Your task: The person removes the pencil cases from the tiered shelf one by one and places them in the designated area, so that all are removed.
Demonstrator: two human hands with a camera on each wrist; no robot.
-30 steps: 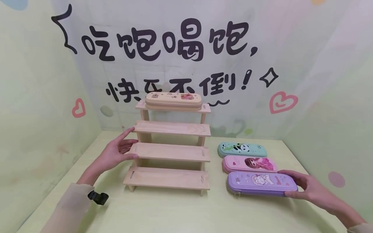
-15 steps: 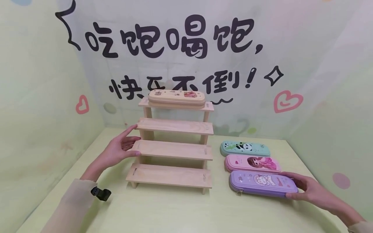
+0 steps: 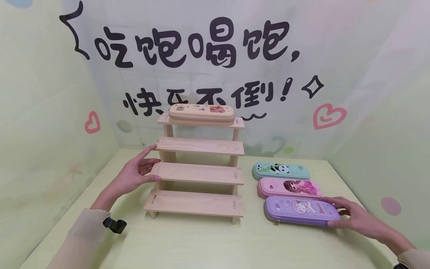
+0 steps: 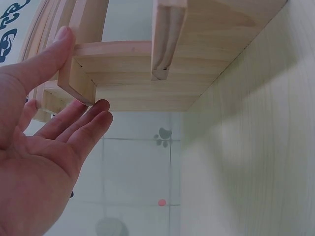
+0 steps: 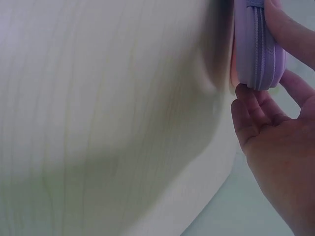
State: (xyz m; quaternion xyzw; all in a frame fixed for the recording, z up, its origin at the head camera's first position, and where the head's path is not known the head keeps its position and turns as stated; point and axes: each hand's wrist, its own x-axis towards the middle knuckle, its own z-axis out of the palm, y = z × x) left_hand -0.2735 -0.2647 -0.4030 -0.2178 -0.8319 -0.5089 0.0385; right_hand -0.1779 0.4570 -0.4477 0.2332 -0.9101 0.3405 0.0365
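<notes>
My left hand point(image 3: 131, 177) holds the left edge of a stepped wooden display stand point(image 3: 198, 173). Its thumb touches the second board from the bottom and the index finger reaches the board above; in the left wrist view the other fingers point(image 4: 93, 120) lie at that board end's far side. A cream pencil case point(image 3: 201, 115) rests on the top step. To the right, my right hand point(image 3: 359, 220) grips the right end of a purple pencil case point(image 3: 302, 211), thumb on the near side, fingers behind. The right wrist view shows the zipped end of this purple case point(image 5: 258, 49) close up.
Behind the purple case lie a pink pencil case point(image 3: 290, 187) and a mint-green one with a panda point(image 3: 280, 170), in a row on the pale table point(image 3: 188, 243). Fabric walls with lettering enclose the back and sides.
The purple case's right end has shifted slightly left and down, and my right hand has followed it. My left hand stays at the stand. The head view has swayed slightly.
</notes>
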